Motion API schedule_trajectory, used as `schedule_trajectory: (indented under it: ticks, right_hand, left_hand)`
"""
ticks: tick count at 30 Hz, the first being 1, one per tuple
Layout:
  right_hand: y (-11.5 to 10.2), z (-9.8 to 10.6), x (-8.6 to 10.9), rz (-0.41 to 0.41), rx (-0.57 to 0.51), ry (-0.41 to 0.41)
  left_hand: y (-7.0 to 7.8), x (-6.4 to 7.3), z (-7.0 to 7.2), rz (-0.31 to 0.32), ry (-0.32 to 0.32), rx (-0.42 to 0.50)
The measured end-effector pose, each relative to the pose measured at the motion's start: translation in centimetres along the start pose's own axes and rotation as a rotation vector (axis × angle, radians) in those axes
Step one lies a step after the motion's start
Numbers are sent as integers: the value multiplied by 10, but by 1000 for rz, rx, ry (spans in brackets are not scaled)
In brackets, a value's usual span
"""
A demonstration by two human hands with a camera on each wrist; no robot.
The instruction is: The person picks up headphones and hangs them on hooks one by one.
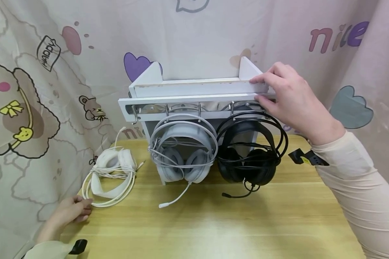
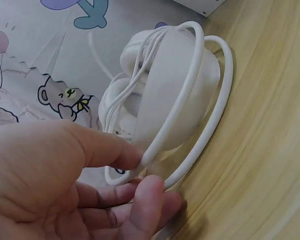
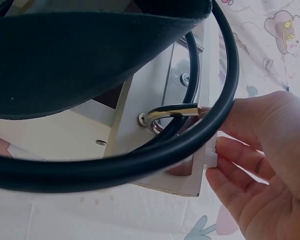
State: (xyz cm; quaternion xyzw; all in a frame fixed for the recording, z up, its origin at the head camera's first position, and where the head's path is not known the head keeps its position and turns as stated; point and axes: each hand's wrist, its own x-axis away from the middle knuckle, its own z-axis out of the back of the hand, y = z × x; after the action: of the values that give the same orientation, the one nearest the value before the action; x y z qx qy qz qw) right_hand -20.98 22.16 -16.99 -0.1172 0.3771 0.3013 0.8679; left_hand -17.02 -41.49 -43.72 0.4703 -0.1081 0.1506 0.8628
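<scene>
A white hook rack, a shelf with a row of metal hooks on its front rail, stands at the back of the table. At its right end my right hand grips the upper edge, fingers above and thumb lower at the rail. A grey-white headset and a black headset hang from the hooks, their microphone booms pointing down. On the table at left lies another white headset, its cord wound around it. My left hand holds its thin hoop between thumb and fingers.
The wooden table extends in front of the rack. A printed curtain hangs behind and along the left side, close to the white headset. The black headset's hoop passes near my right hand in the right wrist view.
</scene>
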Motion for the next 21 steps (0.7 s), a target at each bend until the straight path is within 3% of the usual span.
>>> schedule_trajectory:
  ticks: [8, 16, 21]
  right_hand:
    - [2, 0, 0, 7, -4, 5]
    - [2, -1, 1, -6, -5, 6]
    - [2, -2, 1, -6, -2, 7]
  left_hand:
    - [-5, -2, 13, -11, -25, 168]
    - [-6, -4, 24, -65, -37, 327]
    - [-11, -1, 29, -133, -63, 468]
